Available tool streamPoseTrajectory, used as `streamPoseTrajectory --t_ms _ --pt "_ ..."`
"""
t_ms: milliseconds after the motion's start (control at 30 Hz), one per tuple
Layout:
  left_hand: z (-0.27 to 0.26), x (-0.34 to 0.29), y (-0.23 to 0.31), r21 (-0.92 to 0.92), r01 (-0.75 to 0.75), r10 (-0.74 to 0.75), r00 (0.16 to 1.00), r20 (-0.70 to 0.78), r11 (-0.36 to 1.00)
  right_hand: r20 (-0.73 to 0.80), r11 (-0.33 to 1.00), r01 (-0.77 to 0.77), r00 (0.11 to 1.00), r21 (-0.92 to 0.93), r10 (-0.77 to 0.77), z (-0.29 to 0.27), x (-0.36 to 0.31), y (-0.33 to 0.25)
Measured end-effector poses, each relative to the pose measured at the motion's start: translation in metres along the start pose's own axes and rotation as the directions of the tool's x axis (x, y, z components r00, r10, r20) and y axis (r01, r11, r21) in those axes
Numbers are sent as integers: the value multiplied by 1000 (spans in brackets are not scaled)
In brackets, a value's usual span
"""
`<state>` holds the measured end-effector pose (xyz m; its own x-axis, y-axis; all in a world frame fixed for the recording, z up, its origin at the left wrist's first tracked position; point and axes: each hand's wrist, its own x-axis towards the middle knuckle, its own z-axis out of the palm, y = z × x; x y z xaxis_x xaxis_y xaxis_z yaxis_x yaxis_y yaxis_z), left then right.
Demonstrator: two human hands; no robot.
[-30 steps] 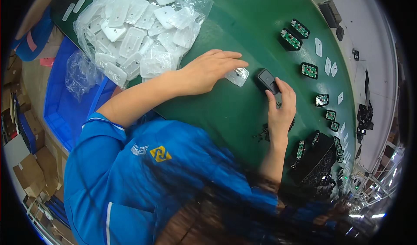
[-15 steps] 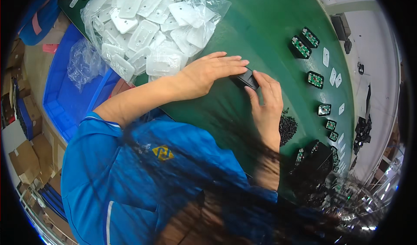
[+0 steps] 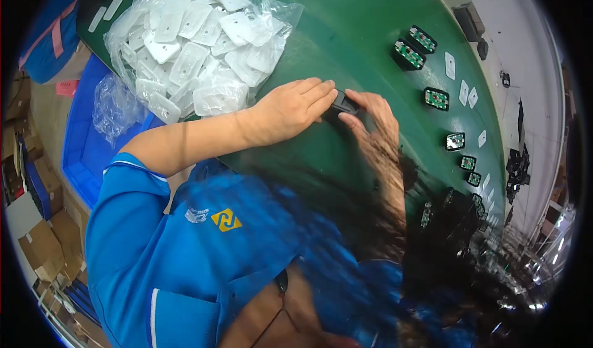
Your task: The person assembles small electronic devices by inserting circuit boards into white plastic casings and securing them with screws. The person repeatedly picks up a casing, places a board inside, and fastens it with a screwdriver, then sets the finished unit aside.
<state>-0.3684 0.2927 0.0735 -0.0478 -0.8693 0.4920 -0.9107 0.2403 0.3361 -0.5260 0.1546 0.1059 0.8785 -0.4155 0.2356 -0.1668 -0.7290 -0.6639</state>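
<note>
A small black plastic case (image 3: 344, 104) lies between my two hands over the green tabletop. My left hand (image 3: 299, 108) is closed over its left end, the fingers pressed together and covering part of it. From the right, my right hand (image 3: 375, 118) grips the case between thumb and fingers. Blurred dark hair hangs across my right forearm. To the right stand several open black cases with green circuit boards, among them a nearer one (image 3: 437, 99) and one farther back (image 3: 409, 54).
A clear bag of white plastic plates (image 3: 187, 61) lies at the back left. Beside the table edge is a blue bin (image 3: 80, 144) with crumpled clear plastic (image 3: 116, 110). Thin white pieces (image 3: 450, 66) line the table's right side. Hair hides much of the lower right.
My left hand has shifted, its fingers now wrapped over the left end of the case. The whole view has shifted a little, and hair now covers more of my right forearm.
</note>
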Motion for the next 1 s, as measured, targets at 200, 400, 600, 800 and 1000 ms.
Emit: streamPoseTrajectory --t_ms 200,400,600,800,1000 --pt "2 25 -22 -34 99 -96 992 81 994 -57 889 -231 960 395 275 -1 9 20" --pt "3 113 -90 -361 460 -466 882 77 811 -422 887 -268 803 377 422 -51 -13 44" --pt "41 172 -183 -466 733 -595 677 433 495 -536 845 -518 679 134 502 -89 -80 56" --pt "34 186 -212 -371 890 -597 455 661 267 -431 827 -517 812 -220 393 -74 -110 47" --pt "28 179 -224 337 444 -554 722 415 830 -360 888 -388 888 -249 287 -42 -86 53"
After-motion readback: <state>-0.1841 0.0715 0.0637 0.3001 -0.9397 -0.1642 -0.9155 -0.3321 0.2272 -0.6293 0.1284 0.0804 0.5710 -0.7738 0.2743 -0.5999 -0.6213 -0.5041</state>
